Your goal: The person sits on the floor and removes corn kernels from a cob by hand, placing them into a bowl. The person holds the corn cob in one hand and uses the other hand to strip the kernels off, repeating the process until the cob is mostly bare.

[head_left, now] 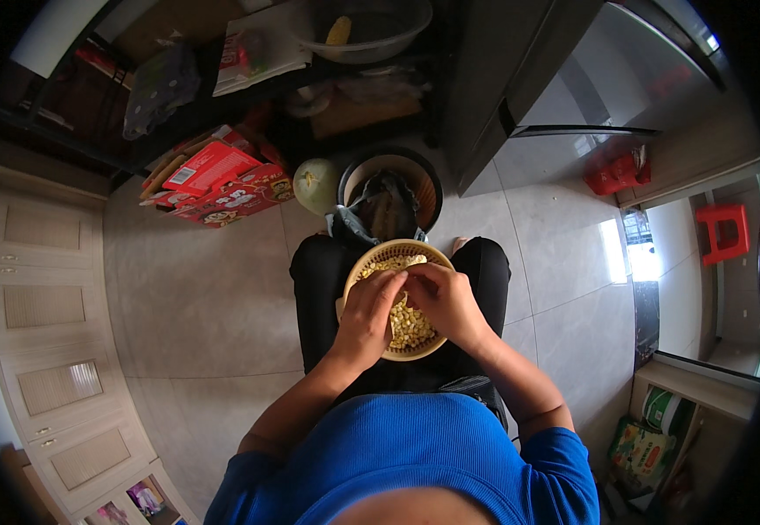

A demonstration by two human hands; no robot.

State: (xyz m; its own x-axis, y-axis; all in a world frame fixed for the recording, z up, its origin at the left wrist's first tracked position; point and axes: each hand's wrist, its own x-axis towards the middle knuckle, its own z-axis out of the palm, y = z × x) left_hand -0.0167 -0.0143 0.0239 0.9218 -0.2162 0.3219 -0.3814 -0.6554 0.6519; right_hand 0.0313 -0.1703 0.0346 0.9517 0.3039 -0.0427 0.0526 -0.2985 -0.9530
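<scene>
you're mid-stripping: left hand (368, 308) and right hand (444, 300) both curled tight around a corn cob (404, 262), over the tan bowl (358, 265) of kernels (409, 326) on your lap. next, i'd guess, thumbs need to push another row off. red cartons (219, 179) stacked on the floor upper left; green-and-white sack (641, 451) lower right; red stool (724, 232) right.

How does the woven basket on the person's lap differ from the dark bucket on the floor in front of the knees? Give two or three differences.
The woven basket is pale tan and shallow; the dark bucket is black and deeper. The basket rests on the lap under the left hand and right hand; the bucket stands untouched on the floor. The basket holds loose yellow kernels; the bucket holds a dark bag. Both are round and open-topped.
</scene>
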